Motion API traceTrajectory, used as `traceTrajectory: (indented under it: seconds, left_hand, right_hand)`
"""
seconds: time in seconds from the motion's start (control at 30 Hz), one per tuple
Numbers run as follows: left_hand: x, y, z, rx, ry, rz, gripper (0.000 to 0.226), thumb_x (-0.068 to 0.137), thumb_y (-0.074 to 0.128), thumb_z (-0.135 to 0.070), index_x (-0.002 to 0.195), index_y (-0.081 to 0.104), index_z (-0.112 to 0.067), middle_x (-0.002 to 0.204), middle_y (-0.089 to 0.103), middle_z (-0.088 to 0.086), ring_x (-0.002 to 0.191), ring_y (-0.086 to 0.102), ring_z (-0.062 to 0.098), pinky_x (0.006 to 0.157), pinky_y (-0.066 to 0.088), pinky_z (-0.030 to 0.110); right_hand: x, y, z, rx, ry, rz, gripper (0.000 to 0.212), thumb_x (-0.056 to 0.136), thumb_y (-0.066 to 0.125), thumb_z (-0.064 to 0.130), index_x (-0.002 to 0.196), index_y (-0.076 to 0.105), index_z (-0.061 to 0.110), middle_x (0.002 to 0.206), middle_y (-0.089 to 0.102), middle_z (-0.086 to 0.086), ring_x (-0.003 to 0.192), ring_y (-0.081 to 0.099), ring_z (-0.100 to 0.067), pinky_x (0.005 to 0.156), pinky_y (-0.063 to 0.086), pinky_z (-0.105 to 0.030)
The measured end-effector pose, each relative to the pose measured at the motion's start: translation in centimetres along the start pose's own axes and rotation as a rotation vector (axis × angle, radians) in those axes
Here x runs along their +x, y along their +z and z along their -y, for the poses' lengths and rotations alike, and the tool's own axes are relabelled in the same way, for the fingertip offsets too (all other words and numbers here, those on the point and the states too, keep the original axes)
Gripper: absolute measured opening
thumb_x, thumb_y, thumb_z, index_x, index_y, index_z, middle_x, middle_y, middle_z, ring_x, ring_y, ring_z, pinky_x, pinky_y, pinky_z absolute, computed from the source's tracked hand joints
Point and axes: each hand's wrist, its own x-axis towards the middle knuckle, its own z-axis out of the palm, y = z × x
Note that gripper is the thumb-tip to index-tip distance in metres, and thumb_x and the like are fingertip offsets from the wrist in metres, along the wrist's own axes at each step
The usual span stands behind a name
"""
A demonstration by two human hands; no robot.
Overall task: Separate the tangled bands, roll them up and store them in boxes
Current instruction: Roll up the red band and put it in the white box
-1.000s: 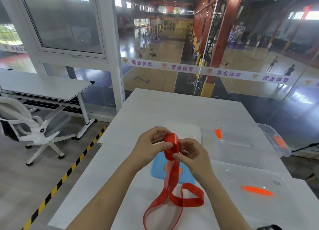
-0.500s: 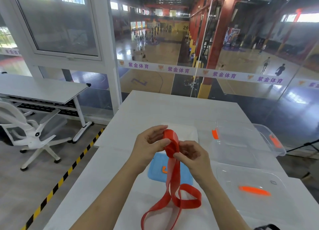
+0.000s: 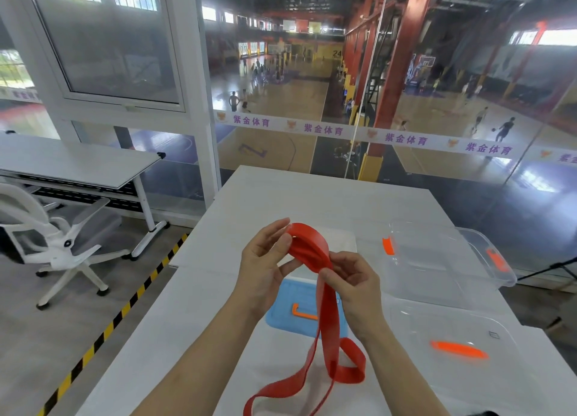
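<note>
My left hand (image 3: 265,262) and right hand (image 3: 351,279) both pinch the red band (image 3: 309,244) at its roll, whose long tail hangs below the roll toward me.

Glass strip (image 3: 324,130) reads 紫金体育; far wall (image 3: 336,60) shows 24.

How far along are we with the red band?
Done: the red band looks untangled. In hand: left hand and right hand hold its top end, partly rolled. Left: the long tail on the table needs rolling; the clear box looks empty.
</note>
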Motion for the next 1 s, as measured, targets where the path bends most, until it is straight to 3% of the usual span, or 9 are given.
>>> traceTrajectory:
  seconds: [0.23, 0.33, 0.4, 0.47, 0.53, 0.6, 0.67, 0.83, 1.0]
  left_hand:
    - [-0.1, -1.1, 0.0, 0.062, -0.008, 0.085, 0.036, 0.092, 0.065, -0.022, 0.127, 0.069, -0.012, 0.125, 0.072, 0.011, 0.119, 0.07, 0.029, 0.089, 0.063, 0.044]
    - [0.5, -2.5, -0.2, 0.279, -0.006, 0.155, 0.02, 0.099, 0.066, -0.012, 0.118, 0.069, -0.008, 0.124, 0.073, 0.011, 0.118, 0.07, 0.027, 0.091, 0.063, 0.046]
    - [1.0, -3.2, -0.6, 0.542, 0.068, 0.18, 0.01, 0.095, 0.074, -0.013, 0.104, 0.07, -0.01, 0.125, 0.074, -0.006, 0.12, 0.069, 0.012, 0.096, 0.061, 0.038]
    - [1.5, -3.1, -1.4, 0.691, 0.12, 0.196, 0.011, 0.089, 0.081, -0.018, 0.095, 0.071, -0.016, 0.127, 0.071, -0.017, 0.12, 0.064, -0.002, 0.095, 0.06, 0.027]
    - [1.8, -2.2, -2.5, 0.756, 0.116, 0.236, 0.017, 0.086, 0.084, -0.022, 0.093, 0.07, -0.025, 0.122, 0.072, -0.02, 0.116, 0.065, -0.003, 0.09, 0.058, 0.02]
    - [2.1, -1.5, -3.2, 0.947, 0.123, 0.297, 0.021, 0.085, 0.084, -0.03, 0.095, 0.065, -0.033, 0.116, 0.073, -0.02, 0.113, 0.065, 0.001, 0.089, 0.058, 0.021]
    - [2.2, -0.9, -3.6, 1.065, 0.145, 0.324, 0.024, 0.086, 0.083, -0.033, 0.096, 0.062, -0.035, 0.117, 0.071, -0.021, 0.112, 0.064, 0.001, 0.09, 0.057, 0.023]
    - [1.8, -0.4, -3.3, 1.024, 0.125, 0.344, 0.026, 0.086, 0.083, -0.032, 0.098, 0.062, -0.04, 0.111, 0.069, -0.022, 0.108, 0.063, -0.003, 0.082, 0.051, 0.014]
    - [1.4, 0.1, -2.0, 0.795, 0.149, 0.23, 0.025, 0.086, 0.084, -0.02, 0.097, 0.068, -0.035, 0.104, 0.072, -0.023, 0.102, 0.068, -0.005, 0.084, 0.06, 0.022]
  right_hand:
    - [0.9, -0.4, 0.6, -0.003, -0.061, -0.012, 0.03, 0.083, 0.08, -0.01, 0.104, 0.075, 0.01, 0.099, 0.082, -0.002, 0.094, 0.08, -0.019, 0.086, 0.064, -0.027]
    - [1.4, -0.8, 1.1, -0.032, -0.098, -0.005, 0.03, 0.079, 0.082, -0.013, 0.095, 0.079, 0.013, 0.1, 0.083, 0.002, 0.097, 0.08, -0.015, 0.088, 0.063, -0.025]
    - [1.9, -1.3, 1.8, -0.084, -0.114, 0.033, 0.034, 0.076, 0.084, -0.013, 0.091, 0.081, 0.017, 0.1, 0.083, 0.008, 0.098, 0.079, -0.01, 0.088, 0.061, -0.021]
    - [2.4, -1.7, 2.6, -0.212, -0.17, 0.124, 0.04, 0.077, 0.087, -0.006, 0.089, 0.084, 0.032, 0.103, 0.081, 0.015, 0.101, 0.077, -0.007, 0.089, 0.059, -0.018]
    - [3.0, -1.9, 3.6, -0.345, -0.243, 0.223, 0.036, 0.078, 0.09, 0.009, 0.092, 0.084, 0.042, 0.105, 0.081, 0.015, 0.107, 0.075, -0.007, 0.093, 0.056, -0.018]
    - [3.4, -1.9, 4.5, -0.478, -0.326, 0.299, 0.021, 0.078, 0.087, 0.026, 0.098, 0.085, 0.033, 0.11, 0.079, 0.014, 0.109, 0.074, -0.006, 0.096, 0.055, -0.017]
    - [3.7, -1.9, 5.2, -0.555, -0.371, 0.341, 0.023, 0.079, 0.085, 0.031, 0.1, 0.085, 0.024, 0.112, 0.077, 0.014, 0.109, 0.073, -0.004, 0.096, 0.054, -0.015]
    - [3.3, -2.0, 5.3, -0.624, -0.341, 0.387, 0.027, 0.082, 0.083, 0.035, 0.106, 0.083, 0.022, 0.112, 0.076, 0.02, 0.108, 0.072, -0.002, 0.097, 0.057, -0.019]
    - [2.1, -1.8, 2.7, -0.246, -0.157, 0.205, 0.033, 0.078, 0.088, -0.002, 0.101, 0.079, 0.021, 0.114, 0.081, 0.005, 0.106, 0.078, -0.021, 0.097, 0.062, -0.041]
